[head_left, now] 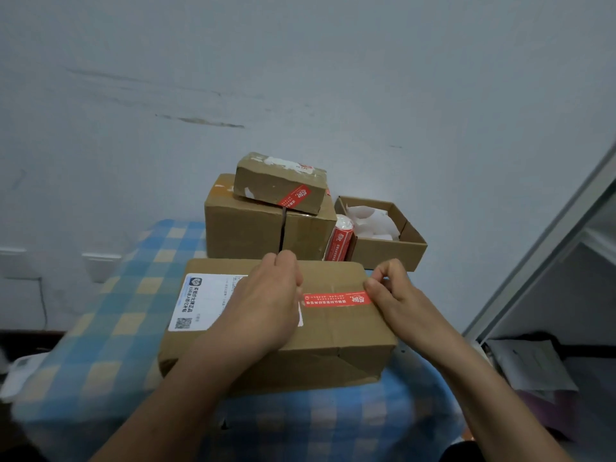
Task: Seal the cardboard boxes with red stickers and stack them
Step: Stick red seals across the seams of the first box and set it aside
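In the lower centre of the frame a cardboard box (276,348) lies on the checked bench (100,328), a red sticker (336,300) across its top, the right hand (390,291) pinching the sticker's right end while the left hand (266,305), fingers curled, covers its left end, its grasp impossible to tell.

Wall (333,61) ahead of me: pale blue-grey, with a dark scuff (200,121). Low on my left, white wall fittings (100,265) and a thin cable (43,305). Surface: blue-and-yellow checked cloth (110,328). At my right, a slanting metal frame (546,248). Light dim, even.
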